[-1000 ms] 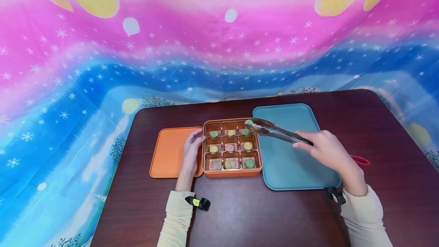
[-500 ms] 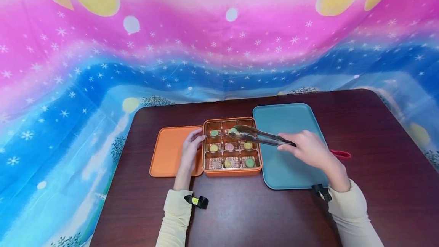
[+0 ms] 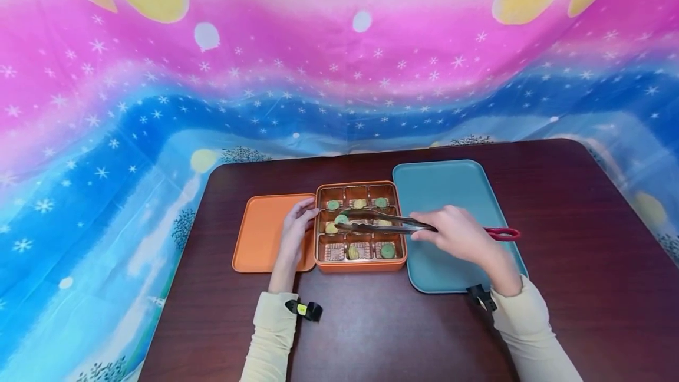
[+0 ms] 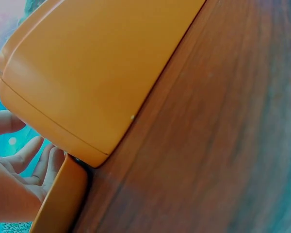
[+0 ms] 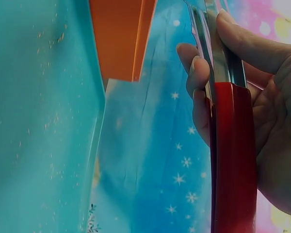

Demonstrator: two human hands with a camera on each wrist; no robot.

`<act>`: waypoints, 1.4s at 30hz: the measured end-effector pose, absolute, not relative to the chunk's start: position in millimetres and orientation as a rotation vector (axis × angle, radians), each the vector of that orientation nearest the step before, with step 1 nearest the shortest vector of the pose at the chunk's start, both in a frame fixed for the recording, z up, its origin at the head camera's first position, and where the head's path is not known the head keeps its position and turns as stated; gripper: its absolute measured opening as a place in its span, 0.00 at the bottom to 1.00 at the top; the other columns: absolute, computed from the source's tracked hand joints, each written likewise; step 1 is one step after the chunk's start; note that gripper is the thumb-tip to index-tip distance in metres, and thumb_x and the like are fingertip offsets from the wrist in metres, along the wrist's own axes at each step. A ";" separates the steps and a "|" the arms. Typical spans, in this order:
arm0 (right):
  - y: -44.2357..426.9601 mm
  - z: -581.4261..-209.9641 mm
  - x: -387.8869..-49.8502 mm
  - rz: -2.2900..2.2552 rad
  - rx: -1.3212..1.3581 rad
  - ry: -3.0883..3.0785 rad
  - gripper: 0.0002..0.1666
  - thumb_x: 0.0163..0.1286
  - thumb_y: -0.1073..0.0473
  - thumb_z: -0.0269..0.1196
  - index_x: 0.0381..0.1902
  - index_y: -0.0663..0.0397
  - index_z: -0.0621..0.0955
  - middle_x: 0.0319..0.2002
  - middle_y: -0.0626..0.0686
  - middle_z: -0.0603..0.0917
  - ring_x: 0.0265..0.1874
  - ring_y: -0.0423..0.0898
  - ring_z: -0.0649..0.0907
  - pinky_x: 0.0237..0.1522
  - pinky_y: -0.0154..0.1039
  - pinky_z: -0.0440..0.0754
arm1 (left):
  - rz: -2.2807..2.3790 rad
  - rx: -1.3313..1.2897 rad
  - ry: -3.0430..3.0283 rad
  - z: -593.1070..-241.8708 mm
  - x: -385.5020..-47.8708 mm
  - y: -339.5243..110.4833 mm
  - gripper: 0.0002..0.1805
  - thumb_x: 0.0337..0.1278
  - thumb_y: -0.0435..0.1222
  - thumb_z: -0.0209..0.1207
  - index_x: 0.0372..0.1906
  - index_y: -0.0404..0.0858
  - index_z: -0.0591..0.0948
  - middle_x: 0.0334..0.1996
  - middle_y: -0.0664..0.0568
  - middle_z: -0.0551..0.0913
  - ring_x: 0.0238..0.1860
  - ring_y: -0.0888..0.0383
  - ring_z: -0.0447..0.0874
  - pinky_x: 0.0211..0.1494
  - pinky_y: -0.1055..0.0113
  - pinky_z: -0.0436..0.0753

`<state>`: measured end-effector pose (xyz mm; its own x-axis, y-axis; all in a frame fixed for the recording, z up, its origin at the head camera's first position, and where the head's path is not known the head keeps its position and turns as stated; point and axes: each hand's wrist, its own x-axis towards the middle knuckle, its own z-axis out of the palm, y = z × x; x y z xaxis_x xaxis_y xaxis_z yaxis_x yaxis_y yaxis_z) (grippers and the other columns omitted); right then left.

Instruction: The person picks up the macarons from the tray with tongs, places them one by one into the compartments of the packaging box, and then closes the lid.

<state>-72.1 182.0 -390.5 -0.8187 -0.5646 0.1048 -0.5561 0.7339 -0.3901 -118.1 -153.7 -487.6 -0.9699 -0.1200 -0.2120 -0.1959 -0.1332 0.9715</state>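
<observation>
An orange box (image 3: 361,266) stands mid-table, divided into several compartments. Most of those in view hold a small round cookie, green or yellow; the front left one shows only its ribbed bottom. My right hand (image 3: 456,234) grips metal tongs (image 3: 392,230) with red handles (image 5: 235,155). At their tips is a green cookie (image 3: 341,220), over the box's middle row, beside the yellow cookie (image 3: 331,228) at left. The tongs cover the rest of that row. My left hand (image 3: 294,226) is at the box's left side with fingers extended; in the left wrist view its fingertips are beside the wall.
A flat orange lid or tray (image 3: 257,234) lies left of the box, partly under my left forearm. A blue-green tray (image 3: 448,184) adjoins the box on the right, with crumbs showing in the right wrist view. A patterned cloth (image 3: 345,87) hangs behind the table.
My right hand and the tongs have moved left, carrying the green cookie from the box's back right corner across to the left of the middle row. The left hand stays at the box.
</observation>
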 end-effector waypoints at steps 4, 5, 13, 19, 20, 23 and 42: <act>177.2 -393.4 -72.4 -0.651 -0.951 2.886 0.26 0.67 0.54 0.72 0.58 0.64 0.86 0.34 0.56 0.90 0.15 0.32 0.68 0.20 0.35 0.65 | 2.288 -0.361 2.037 -488.1 -118.3 -153.6 0.21 0.72 0.31 0.58 0.66 0.29 0.77 0.60 0.38 0.79 0.48 0.60 0.81 0.50 0.68 0.79; 176.0 -394.2 -72.6 -0.649 -0.961 2.881 0.26 0.67 0.54 0.72 0.58 0.64 0.86 0.35 0.56 0.90 0.15 0.32 0.68 0.20 0.34 0.65 | 2.291 -0.362 2.032 -488.3 -118.3 -153.7 0.22 0.71 0.31 0.58 0.66 0.29 0.77 0.60 0.37 0.79 0.48 0.60 0.81 0.50 0.68 0.79; 168.3 -396.1 -72.8 -0.638 -0.988 2.845 0.27 0.64 0.54 0.74 0.58 0.63 0.86 0.18 0.41 0.77 0.14 0.33 0.63 0.19 0.33 0.62 | 2.313 -0.366 2.022 -489.2 -117.5 -153.2 0.21 0.70 0.30 0.59 0.65 0.28 0.77 0.59 0.38 0.79 0.47 0.60 0.82 0.50 0.68 0.79; 164.5 -398.4 -71.8 -0.659 -0.958 2.814 0.26 0.64 0.56 0.75 0.58 0.63 0.86 0.16 0.40 0.75 0.13 0.33 0.59 0.18 0.33 0.60 | 2.310 -0.359 2.021 -490.2 -117.6 -152.0 0.21 0.70 0.31 0.59 0.65 0.29 0.78 0.58 0.40 0.80 0.47 0.60 0.82 0.49 0.68 0.80; 164.0 -398.7 -71.5 -0.662 -0.940 2.805 0.26 0.64 0.56 0.75 0.58 0.62 0.86 0.16 0.40 0.73 0.12 0.33 0.59 0.17 0.33 0.59 | 2.313 -0.357 2.018 -490.2 -117.6 -151.9 0.21 0.70 0.31 0.59 0.64 0.29 0.78 0.58 0.40 0.80 0.46 0.60 0.82 0.49 0.68 0.80; 163.1 -399.1 -70.9 -0.666 -0.915 2.790 0.26 0.65 0.56 0.74 0.59 0.62 0.86 0.14 0.39 0.68 0.12 0.34 0.57 0.17 0.33 0.58 | 2.318 -0.357 2.016 -490.1 -117.5 -151.8 0.21 0.70 0.30 0.59 0.64 0.28 0.78 0.58 0.39 0.80 0.46 0.61 0.82 0.49 0.69 0.80; 163.7 -400.8 -73.3 -0.709 -0.907 2.749 0.27 0.65 0.55 0.74 0.60 0.62 0.85 0.15 0.39 0.69 0.12 0.34 0.57 0.17 0.33 0.59 | 2.319 -0.367 2.011 -488.6 -117.7 -154.0 0.22 0.70 0.30 0.59 0.65 0.28 0.77 0.59 0.38 0.79 0.45 0.61 0.82 0.48 0.69 0.80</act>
<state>-73.3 163.7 -400.8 -0.8027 -0.5963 -0.0045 -0.5197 0.7034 -0.4849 -117.7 -154.0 -488.6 -0.9705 -0.1172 -0.2105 -0.1918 -0.1530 0.9694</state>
